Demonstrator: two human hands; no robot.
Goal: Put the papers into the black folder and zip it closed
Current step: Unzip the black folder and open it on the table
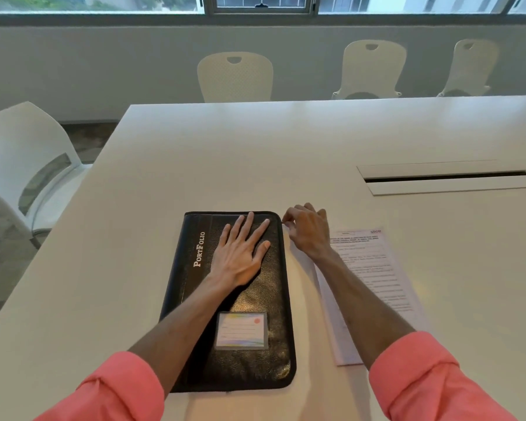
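A black zip folder [255, 305] marked "PortFolio" lies closed on the white table [195, 153], with a label card on its front. My left hand [240, 253] rests flat on its upper half, fingers spread. My right hand [308, 230] is at the folder's far right corner, fingers pinched on a small zip pull at the edge. A printed sheet of paper [374, 284] lies on the table to the right of the folder, partly under my right forearm.
A cable slot with a lid [447, 177] is set into the table at the right. White chairs stand at the left [28, 165] and along the far side [234, 77], below a window.
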